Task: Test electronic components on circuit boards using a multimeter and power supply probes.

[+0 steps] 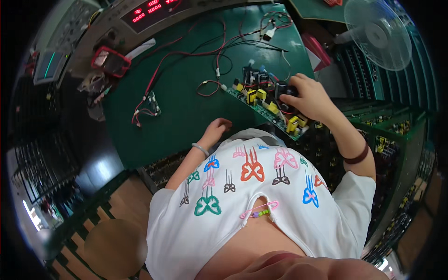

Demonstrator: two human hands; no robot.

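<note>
My right hand [303, 97] is closed on a green circuit board [261, 111], gripping it by the tall black parts near its right end. The board carries yellow transformers, black capacitors and thin wires. It lies slanted at the right front edge of the green-topped bench [182, 107], its right end reaching past the edge. My left hand [217, 131] rests at the front edge of the bench, loosely bent, with nothing visible in it. Left of the board lies a small circuit board [153, 103] with red and black leads attached.
Red and black cables [186, 54] run across the bench from a power supply [149, 11] with red digits. A red multimeter [111, 61] sits at the left, near an oscilloscope [49, 65]. A clear-bladed fan [377, 35] stands far right, above racks of circuit boards [387, 144].
</note>
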